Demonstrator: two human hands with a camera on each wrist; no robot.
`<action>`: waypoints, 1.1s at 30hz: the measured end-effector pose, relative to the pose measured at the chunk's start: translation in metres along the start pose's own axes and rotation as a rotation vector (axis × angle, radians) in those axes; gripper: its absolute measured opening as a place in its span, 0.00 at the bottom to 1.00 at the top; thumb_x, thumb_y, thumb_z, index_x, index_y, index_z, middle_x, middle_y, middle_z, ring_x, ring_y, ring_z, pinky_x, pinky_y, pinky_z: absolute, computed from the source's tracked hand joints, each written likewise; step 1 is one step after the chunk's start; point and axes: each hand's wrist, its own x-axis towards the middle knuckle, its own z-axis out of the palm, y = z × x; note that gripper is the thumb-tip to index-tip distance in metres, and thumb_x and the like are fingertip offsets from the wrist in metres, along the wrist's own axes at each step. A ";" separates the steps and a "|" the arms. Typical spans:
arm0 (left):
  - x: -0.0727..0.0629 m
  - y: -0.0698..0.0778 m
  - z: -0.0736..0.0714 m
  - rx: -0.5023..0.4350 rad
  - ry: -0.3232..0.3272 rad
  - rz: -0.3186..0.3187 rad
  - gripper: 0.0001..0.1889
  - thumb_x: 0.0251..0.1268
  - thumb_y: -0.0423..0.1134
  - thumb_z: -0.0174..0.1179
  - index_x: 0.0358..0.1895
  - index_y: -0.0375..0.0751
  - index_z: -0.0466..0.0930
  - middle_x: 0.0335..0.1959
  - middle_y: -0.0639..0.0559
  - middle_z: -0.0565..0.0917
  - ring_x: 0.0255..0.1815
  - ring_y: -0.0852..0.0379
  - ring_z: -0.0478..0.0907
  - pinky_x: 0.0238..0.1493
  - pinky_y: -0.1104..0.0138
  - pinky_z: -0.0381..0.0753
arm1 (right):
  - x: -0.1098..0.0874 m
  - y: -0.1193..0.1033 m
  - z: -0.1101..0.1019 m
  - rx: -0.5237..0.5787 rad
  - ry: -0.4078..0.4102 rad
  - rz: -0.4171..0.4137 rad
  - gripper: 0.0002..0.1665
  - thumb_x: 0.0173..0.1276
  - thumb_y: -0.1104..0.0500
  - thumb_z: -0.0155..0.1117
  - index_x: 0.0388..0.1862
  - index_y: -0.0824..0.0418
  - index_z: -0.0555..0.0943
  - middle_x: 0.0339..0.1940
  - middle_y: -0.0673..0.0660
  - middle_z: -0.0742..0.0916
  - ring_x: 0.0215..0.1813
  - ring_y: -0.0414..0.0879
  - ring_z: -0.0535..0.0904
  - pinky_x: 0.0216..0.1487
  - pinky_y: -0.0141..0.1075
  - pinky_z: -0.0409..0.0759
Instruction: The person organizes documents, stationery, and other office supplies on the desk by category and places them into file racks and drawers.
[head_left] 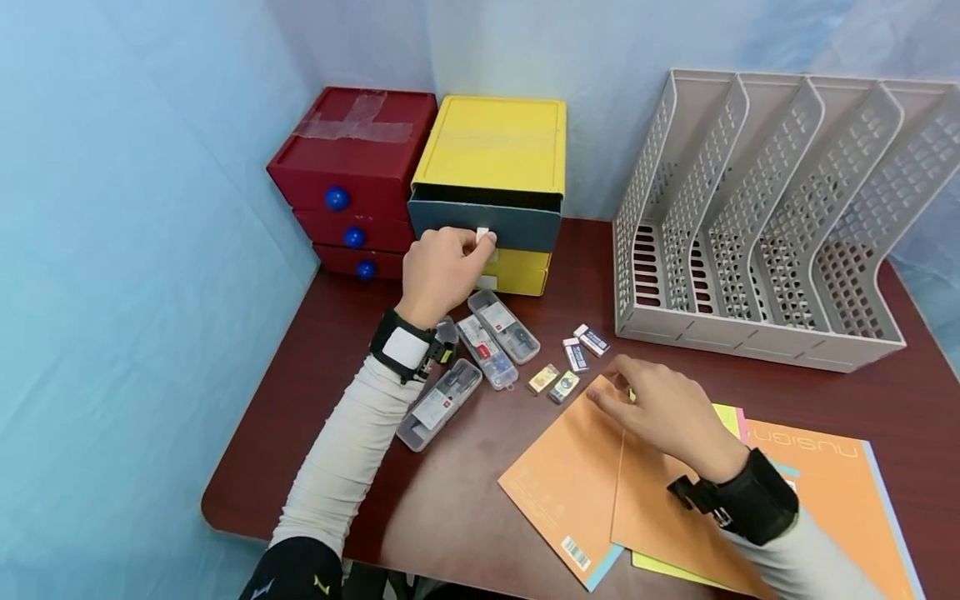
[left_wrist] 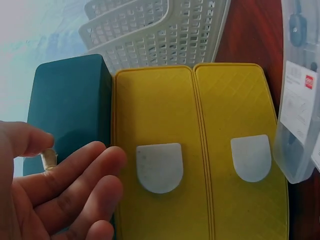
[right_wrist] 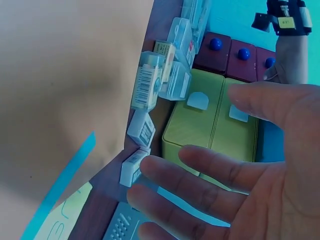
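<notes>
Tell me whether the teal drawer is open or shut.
Partly open: the teal drawer juts past the yellow drawers below, a dark gap showing on top; the left hand pinches its pull.

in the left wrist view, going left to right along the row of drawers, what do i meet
Teal drawer → first yellow drawer → second yellow drawer → clear case at the right edge.
</notes>
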 end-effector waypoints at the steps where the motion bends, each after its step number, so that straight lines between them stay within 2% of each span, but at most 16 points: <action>1: -0.003 0.000 -0.001 0.008 0.000 0.010 0.23 0.76 0.59 0.52 0.26 0.51 0.85 0.14 0.51 0.72 0.17 0.54 0.70 0.17 0.64 0.65 | 0.002 0.000 0.000 0.001 -0.004 -0.005 0.22 0.71 0.40 0.65 0.49 0.56 0.82 0.35 0.53 0.86 0.31 0.41 0.75 0.31 0.36 0.72; 8: -0.029 0.002 -0.014 0.064 0.002 0.064 0.25 0.75 0.58 0.53 0.19 0.50 0.77 0.12 0.52 0.71 0.14 0.56 0.68 0.16 0.64 0.65 | 0.026 -0.003 0.007 0.017 -0.037 -0.076 0.15 0.65 0.49 0.71 0.45 0.56 0.83 0.25 0.48 0.79 0.25 0.41 0.70 0.26 0.35 0.65; 10: -0.036 0.003 -0.017 0.084 0.000 0.079 0.26 0.75 0.58 0.53 0.17 0.50 0.75 0.12 0.52 0.70 0.14 0.56 0.68 0.15 0.64 0.65 | 0.034 -0.003 0.011 0.009 -0.050 -0.109 0.15 0.63 0.52 0.72 0.46 0.56 0.83 0.25 0.49 0.78 0.26 0.41 0.70 0.27 0.36 0.65; 12: -0.042 0.004 -0.019 0.109 0.000 0.092 0.26 0.75 0.57 0.52 0.16 0.50 0.73 0.11 0.53 0.69 0.13 0.56 0.67 0.14 0.65 0.65 | 0.041 -0.003 0.015 -0.008 -0.057 -0.137 0.15 0.62 0.53 0.73 0.47 0.55 0.84 0.28 0.50 0.80 0.28 0.42 0.72 0.28 0.37 0.67; 15: -0.050 0.004 -0.022 0.137 0.002 0.103 0.26 0.75 0.57 0.52 0.16 0.50 0.72 0.11 0.53 0.69 0.13 0.57 0.67 0.13 0.65 0.65 | 0.048 -0.002 0.021 -0.052 -0.054 -0.182 0.17 0.61 0.55 0.73 0.49 0.54 0.85 0.39 0.54 0.85 0.31 0.43 0.76 0.32 0.40 0.74; 18: -0.057 0.003 -0.022 0.145 -0.003 0.101 0.26 0.75 0.58 0.51 0.17 0.50 0.72 0.11 0.54 0.69 0.13 0.57 0.67 0.13 0.65 0.65 | 0.052 -0.002 0.026 -0.082 -0.067 -0.240 0.18 0.59 0.59 0.73 0.50 0.54 0.87 0.44 0.55 0.85 0.31 0.43 0.75 0.34 0.40 0.75; 20: -0.058 0.004 -0.020 0.137 -0.002 0.103 0.25 0.75 0.58 0.52 0.18 0.50 0.74 0.12 0.54 0.70 0.13 0.58 0.67 0.14 0.66 0.65 | 0.054 0.001 0.028 -0.095 -0.086 -0.276 0.17 0.57 0.62 0.72 0.47 0.53 0.87 0.41 0.54 0.82 0.28 0.42 0.72 0.32 0.38 0.72; 25: -0.059 0.002 -0.018 0.121 0.021 0.106 0.23 0.73 0.58 0.54 0.22 0.50 0.79 0.13 0.56 0.72 0.15 0.60 0.68 0.14 0.67 0.67 | 0.056 0.002 0.030 -0.133 -0.098 -0.343 0.11 0.54 0.62 0.72 0.34 0.49 0.85 0.33 0.50 0.75 0.26 0.41 0.67 0.29 0.35 0.66; 29: -0.061 0.000 -0.019 0.112 0.034 0.109 0.23 0.73 0.60 0.54 0.21 0.52 0.79 0.13 0.57 0.72 0.15 0.61 0.68 0.14 0.67 0.67 | 0.055 0.002 0.026 -0.132 -0.100 -0.339 0.09 0.55 0.60 0.72 0.29 0.46 0.82 0.33 0.48 0.78 0.28 0.40 0.69 0.29 0.35 0.67; 33: -0.061 -0.001 -0.020 0.095 0.050 0.120 0.23 0.72 0.61 0.54 0.21 0.53 0.78 0.14 0.58 0.72 0.15 0.61 0.68 0.14 0.66 0.67 | 0.052 0.007 0.012 -0.087 -0.116 -0.302 0.07 0.56 0.55 0.74 0.32 0.47 0.83 0.33 0.46 0.82 0.30 0.38 0.72 0.31 0.35 0.70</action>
